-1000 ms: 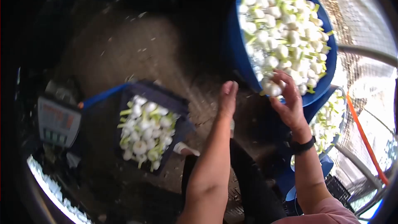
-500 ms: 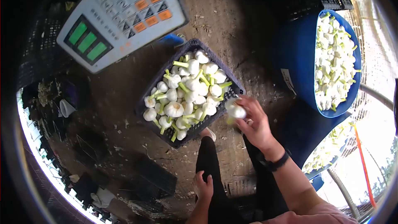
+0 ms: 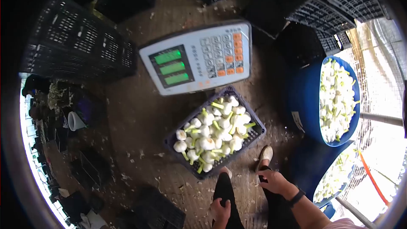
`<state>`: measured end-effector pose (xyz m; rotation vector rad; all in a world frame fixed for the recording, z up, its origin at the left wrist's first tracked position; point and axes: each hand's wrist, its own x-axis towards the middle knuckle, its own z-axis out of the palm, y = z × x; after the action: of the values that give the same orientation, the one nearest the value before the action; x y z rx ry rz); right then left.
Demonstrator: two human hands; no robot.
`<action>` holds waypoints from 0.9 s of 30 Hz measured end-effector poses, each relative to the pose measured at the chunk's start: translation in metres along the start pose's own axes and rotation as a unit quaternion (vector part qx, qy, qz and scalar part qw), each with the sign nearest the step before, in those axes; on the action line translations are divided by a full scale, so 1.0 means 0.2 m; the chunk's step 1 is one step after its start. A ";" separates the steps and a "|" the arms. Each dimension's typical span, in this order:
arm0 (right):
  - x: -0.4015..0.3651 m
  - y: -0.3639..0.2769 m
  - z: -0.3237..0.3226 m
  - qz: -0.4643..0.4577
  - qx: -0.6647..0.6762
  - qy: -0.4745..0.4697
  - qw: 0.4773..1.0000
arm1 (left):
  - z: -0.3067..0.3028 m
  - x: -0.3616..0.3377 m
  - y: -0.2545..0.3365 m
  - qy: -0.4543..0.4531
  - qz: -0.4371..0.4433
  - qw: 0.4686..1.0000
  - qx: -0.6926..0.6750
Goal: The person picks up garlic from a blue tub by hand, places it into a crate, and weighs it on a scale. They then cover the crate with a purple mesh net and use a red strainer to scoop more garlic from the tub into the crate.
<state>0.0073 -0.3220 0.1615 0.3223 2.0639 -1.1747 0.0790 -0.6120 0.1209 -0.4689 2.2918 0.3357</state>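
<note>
A dark plastic crate (image 3: 257, 132) on the floor is heaped with white garlic bulbs (image 3: 207, 143) on short green stems. My right hand (image 3: 274, 181), with a dark band on the wrist, hangs over my right leg, to the lower right of the crate. Its fingers are loosely bent and apart, with no bulb visible in them. My left hand (image 3: 220, 210) rests at my left thigh below the crate, thumb apart from the fingers, nothing seen in it. Just behind the crate stands a scale display (image 3: 199, 57) with lit green readouts and a keypad.
A blue tub (image 3: 306, 101) of garlic stands at the right, with another garlic-filled container (image 3: 335, 177) below it. Black crates (image 3: 80, 44) are stacked at the upper left, more (image 3: 322, 17) at the upper right. A dark crate (image 3: 159, 210) lies at the lower left.
The bulb is gone from my right hand, which has drawn down and back towards my leg. The view has shifted, so the whole scale display and more stacked crates now show.
</note>
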 end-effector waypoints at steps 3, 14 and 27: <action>-0.02 -0.05 -0.03 0.038 -0.033 -0.017 0.999 | -0.10 0.00 0.07 -0.036 -0.007 0.999 0.025; 0.09 -0.24 0.24 -0.032 -0.038 -0.004 0.999 | -0.12 0.08 -0.08 0.004 0.058 0.998 0.003; 0.21 -0.26 0.09 0.072 -0.027 0.088 0.993 | -0.19 0.23 -0.30 -0.038 0.042 0.997 -0.057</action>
<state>-0.0423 -0.3706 0.1604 0.5567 2.1797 -1.0331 0.0514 -0.6916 0.1061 -0.4099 2.2304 0.5197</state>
